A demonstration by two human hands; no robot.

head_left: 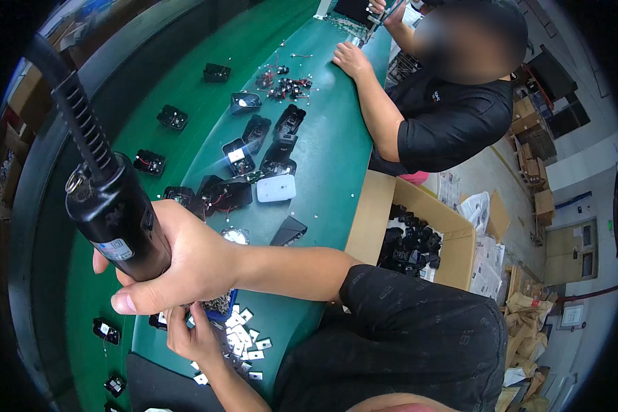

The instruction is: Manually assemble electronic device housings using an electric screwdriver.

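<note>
My right hand is wrapped round the black body of an electric screwdriver, whose cable runs up from its top. The tool's tip is hidden behind my hand. Below it, my left hand has bent fingers closed at the edge of a small black plastic casing, mostly covered. Beside that hand is a blue tray of small metal screws, partly hidden by my right wrist. Several small white-and-silver plates lie in a loose pile next to my left hand.
Black casings with wires sit along the green belt. More casings, a white cover and wired parts lie on the green table. A cardboard box of black parts stands right. A co-worker works at the far end.
</note>
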